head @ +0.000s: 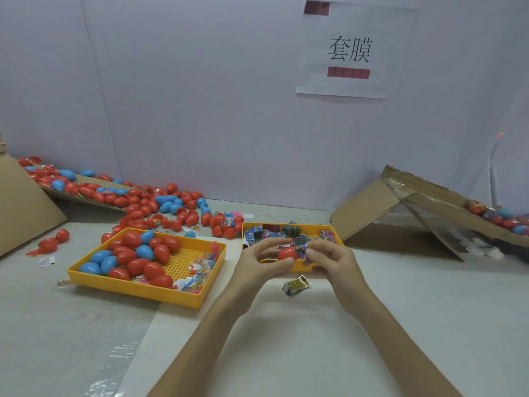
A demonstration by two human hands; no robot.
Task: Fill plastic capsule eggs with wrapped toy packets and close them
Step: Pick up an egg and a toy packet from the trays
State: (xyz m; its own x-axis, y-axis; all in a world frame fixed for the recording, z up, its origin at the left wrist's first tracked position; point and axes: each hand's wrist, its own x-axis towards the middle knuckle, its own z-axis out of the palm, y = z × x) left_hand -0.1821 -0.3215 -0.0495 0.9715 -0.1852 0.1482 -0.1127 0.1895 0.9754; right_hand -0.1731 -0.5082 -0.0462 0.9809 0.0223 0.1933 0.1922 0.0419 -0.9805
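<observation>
Holding item one, a red capsule egg (287, 254), in my left hand (259, 260), fingers curled round the shell, over the near rim of the packet tray (336, 234). Whether its halves are parted I cannot tell.

Item two: a wrapped toy packet (301, 248), pinched by my right hand (329, 260) at the egg's two o'clock, touching it.

I judge the shell light, stiff and glossy, apt to slip, best gripped round its widest part. I judge the packet soft and crinkly.

Egg tray (143, 290) lies at nine o'clock of the hands, and a spare packet (296, 285) at six.
</observation>
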